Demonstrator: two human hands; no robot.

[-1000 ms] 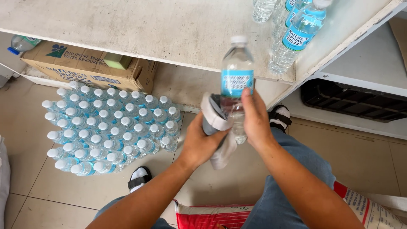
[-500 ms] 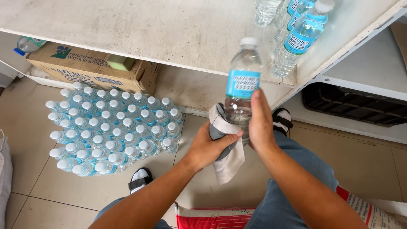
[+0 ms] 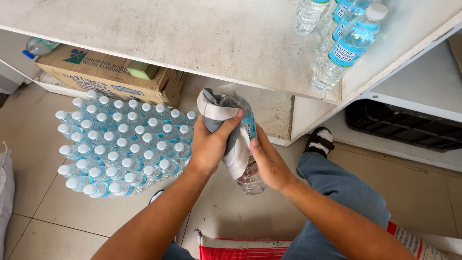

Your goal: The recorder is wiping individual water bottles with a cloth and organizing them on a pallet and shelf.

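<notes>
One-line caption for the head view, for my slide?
Left hand wraps a grey cloth over a water bottle held by the right hand.

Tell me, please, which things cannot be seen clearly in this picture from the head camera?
- Cap of the held bottle: covered by the grey cloth under the left hand.
- Its label: mostly behind cloth and right hand.
- Shelf bottles: tops cut by the upper edge.
- Black crate: partly under the shelf.

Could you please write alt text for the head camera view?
The left hand presses a grey-white cloth around a clear water bottle that the right hand grips. On the floor beside them stands a block of capped bottles, below a white shelf.
</notes>
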